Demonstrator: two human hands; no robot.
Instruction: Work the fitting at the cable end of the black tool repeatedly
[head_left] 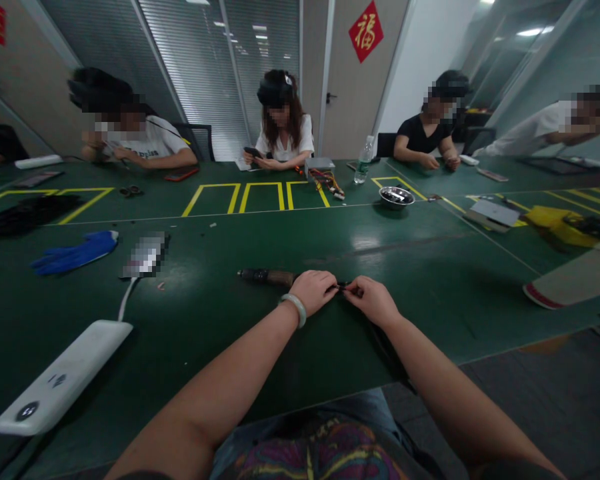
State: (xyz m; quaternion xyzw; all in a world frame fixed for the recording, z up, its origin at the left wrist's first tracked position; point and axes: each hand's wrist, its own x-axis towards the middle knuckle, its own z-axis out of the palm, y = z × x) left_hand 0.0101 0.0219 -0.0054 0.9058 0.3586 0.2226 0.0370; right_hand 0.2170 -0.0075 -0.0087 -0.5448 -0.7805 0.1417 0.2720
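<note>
A dark cylindrical tool with a brown grip and a narrow tip (269,276), which looks like an electric screwdriver, lies on the green table, tip to the left. My left hand (314,291) is closed over its right end, fingers curled down around the spot where a thin black cord comes out. Just to the right, my right hand (371,300) pinches that cord between thumb and fingers. The fingertips of both hands nearly meet, and what lies between them is small and partly hidden. From under my right hand a dark cable (386,347) runs down toward the table's front edge.
To the left are a white power bank-like device (63,377), a cabled phone-like device (145,255) and a blue glove (77,252). Beyond are a metal bowl (397,197), a bottle (364,160) and a wired metal box (320,168). Several people sit opposite. A pale cup (575,277) lies right.
</note>
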